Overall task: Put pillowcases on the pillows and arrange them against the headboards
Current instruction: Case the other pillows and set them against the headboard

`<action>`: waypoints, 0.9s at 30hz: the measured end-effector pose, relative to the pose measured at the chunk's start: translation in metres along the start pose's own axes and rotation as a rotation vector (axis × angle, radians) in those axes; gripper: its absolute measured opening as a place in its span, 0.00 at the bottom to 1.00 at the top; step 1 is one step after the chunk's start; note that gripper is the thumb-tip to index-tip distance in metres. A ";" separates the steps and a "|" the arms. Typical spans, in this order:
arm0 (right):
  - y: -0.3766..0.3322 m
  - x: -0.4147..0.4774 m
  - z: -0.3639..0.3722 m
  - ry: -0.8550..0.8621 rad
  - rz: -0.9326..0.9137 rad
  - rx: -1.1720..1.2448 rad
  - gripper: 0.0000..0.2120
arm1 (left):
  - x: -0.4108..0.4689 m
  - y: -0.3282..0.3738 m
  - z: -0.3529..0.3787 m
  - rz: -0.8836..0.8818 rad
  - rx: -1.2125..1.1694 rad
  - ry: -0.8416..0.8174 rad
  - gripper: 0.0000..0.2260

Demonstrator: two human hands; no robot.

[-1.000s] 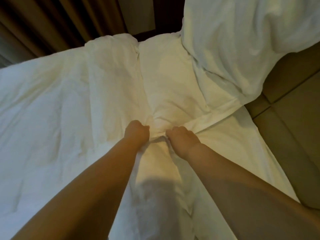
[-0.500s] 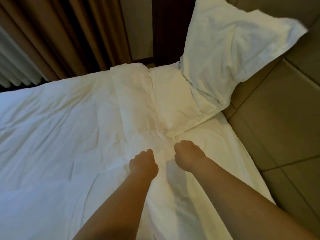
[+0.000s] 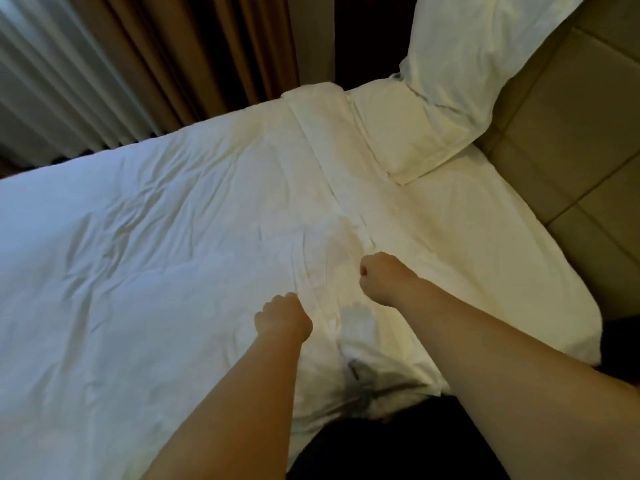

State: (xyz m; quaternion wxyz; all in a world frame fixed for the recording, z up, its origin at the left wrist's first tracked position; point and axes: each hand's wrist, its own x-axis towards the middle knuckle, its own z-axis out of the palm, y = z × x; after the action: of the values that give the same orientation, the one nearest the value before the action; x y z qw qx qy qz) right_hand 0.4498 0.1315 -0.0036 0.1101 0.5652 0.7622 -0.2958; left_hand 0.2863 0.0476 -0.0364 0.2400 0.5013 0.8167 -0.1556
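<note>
A white cased pillow (image 3: 474,60) leans against the tan padded headboard (image 3: 575,140) at the top right, and its lower end (image 3: 391,136) lies flat on the bed. The white duvet (image 3: 156,254) covers the bed, its folded edge (image 3: 322,161) running from the far side toward me. My left hand (image 3: 282,318) is a fist just left of that fold. My right hand (image 3: 379,280) is a fist just right of it, over the bare sheet (image 3: 485,244). I see no fabric in either fist. Both hands are well short of the pillow.
Brown curtains (image 3: 207,50) and a pale sheer curtain (image 3: 52,84) hang beyond the far side of the bed. A dark gap (image 3: 367,36) lies between curtain and pillow. The bed's near corner (image 3: 581,351) ends beside the headboard. My dark clothing (image 3: 381,448) fills the bottom.
Both hands let go of the bunched white fabric and drew back toward me as fists, moving apart. The view pulled back, so the pillow now sits farther away.
</note>
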 end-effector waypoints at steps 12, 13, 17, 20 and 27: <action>-0.028 -0.100 0.112 -0.137 -0.069 -0.079 0.13 | -0.129 -0.107 0.079 -0.238 -0.171 -0.042 0.16; -0.028 -0.109 0.125 -0.158 -0.076 -0.071 0.13 | -0.142 -0.113 0.091 -0.244 -0.175 -0.079 0.16; -0.026 -0.148 0.172 -0.204 -0.114 -0.026 0.15 | -0.194 -0.126 0.129 -0.205 -0.143 -0.157 0.15; -0.022 -0.169 0.197 -0.233 -0.118 -0.034 0.13 | -0.218 -0.137 0.144 -0.187 -0.043 -0.156 0.15; -0.027 -0.182 0.222 -0.262 0.025 0.077 0.07 | -0.213 -0.165 0.152 -0.223 -0.087 -0.170 0.17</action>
State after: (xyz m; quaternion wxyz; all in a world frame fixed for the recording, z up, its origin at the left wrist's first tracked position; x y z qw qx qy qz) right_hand 0.4492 -0.1460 -0.0811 0.1906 0.5351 0.7222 -0.3948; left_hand 0.2558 -0.2601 -0.0451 0.3111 0.3815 0.8499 -0.1877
